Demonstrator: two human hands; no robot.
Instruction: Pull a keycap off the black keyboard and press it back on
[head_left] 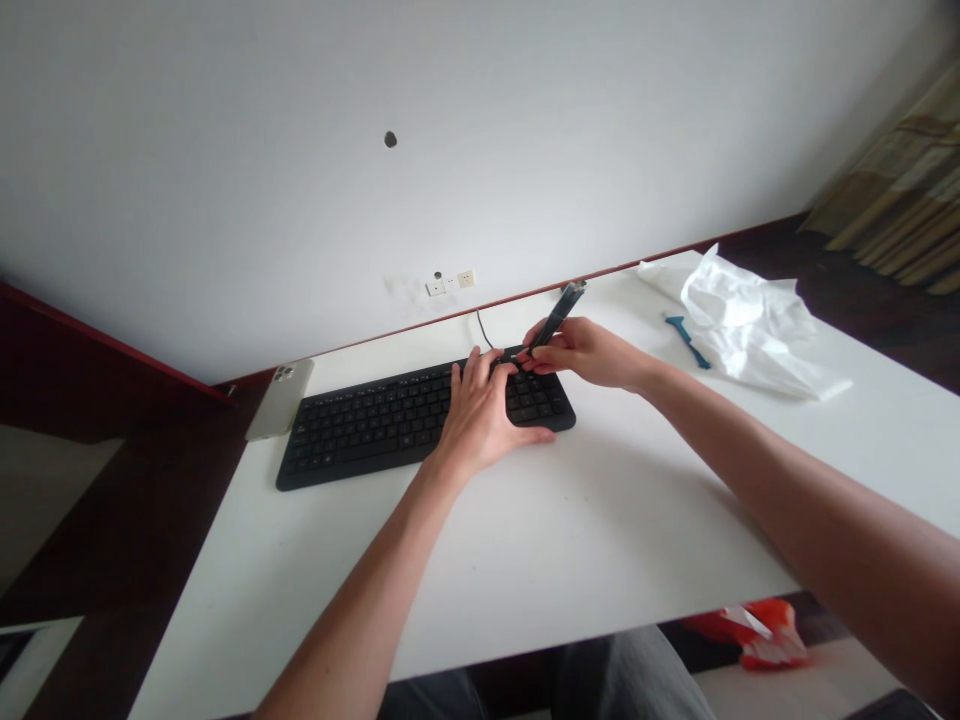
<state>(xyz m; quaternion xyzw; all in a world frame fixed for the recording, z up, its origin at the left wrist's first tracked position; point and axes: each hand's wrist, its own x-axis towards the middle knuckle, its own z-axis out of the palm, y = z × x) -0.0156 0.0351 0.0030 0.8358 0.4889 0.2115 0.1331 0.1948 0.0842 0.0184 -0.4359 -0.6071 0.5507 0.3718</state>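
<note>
A black keyboard lies on the white table, its cable running off the far edge. My left hand rests flat on the keyboard's right part, fingers spread, thumb along the front edge. My right hand is closed on a dark pen-like tool, held slanted with its lower tip at the keyboard's top right corner, close to my left fingertips.
A pale phone lies face down at the table's far left corner. A crumpled white cloth or bag and a small blue tool lie at the far right. A white wall with sockets stands behind. An orange object lies on the floor.
</note>
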